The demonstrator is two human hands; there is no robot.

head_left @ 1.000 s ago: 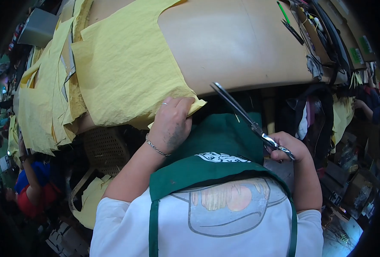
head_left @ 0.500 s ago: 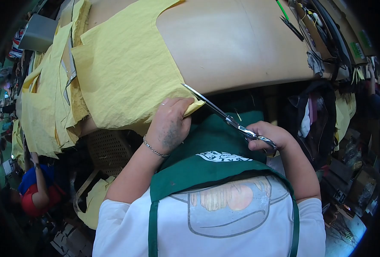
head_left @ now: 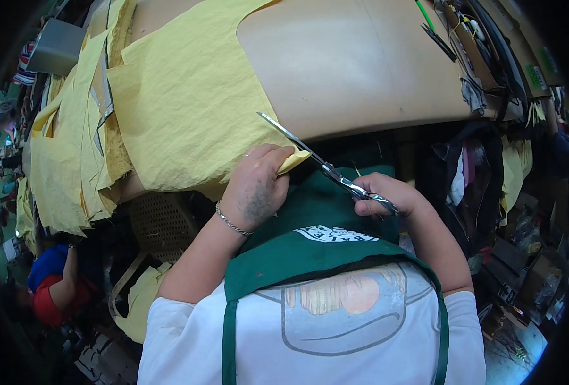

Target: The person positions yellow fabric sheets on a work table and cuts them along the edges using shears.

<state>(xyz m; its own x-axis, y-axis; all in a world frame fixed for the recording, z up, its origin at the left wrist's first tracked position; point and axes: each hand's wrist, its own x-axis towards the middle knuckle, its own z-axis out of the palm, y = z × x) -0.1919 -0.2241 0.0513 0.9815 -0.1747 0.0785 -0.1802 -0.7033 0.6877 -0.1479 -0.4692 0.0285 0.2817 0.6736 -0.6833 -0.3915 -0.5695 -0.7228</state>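
A large piece of yellow fabric (head_left: 182, 96) lies on the table, its near edge hanging over the front. My left hand (head_left: 259, 183) is closed on a folded corner of that fabric, which sticks out past the thumb. In my right hand (head_left: 387, 199) I grip the handles of long metal scissors (head_left: 326, 167), fingers wrapped round the loops. The blades point up and to the left, and their tip lies over the fabric's right edge, just above my left hand. Whether fabric sits between the blades I cannot tell.
The tan tabletop (head_left: 335, 70) ends in front of me. More cut yellow fabric (head_left: 66, 154) hangs at the left. A woven chair (head_left: 162, 224) stands below it. Black snips (head_left: 438, 42) lie near a box of tools (head_left: 470, 38) at right. A person in red (head_left: 50, 295) is at lower left.
The scissors in my right hand have moved up and left, so their tip reaches farther over the fabric. My left hand has stayed almost where it was, still gripping the corner.
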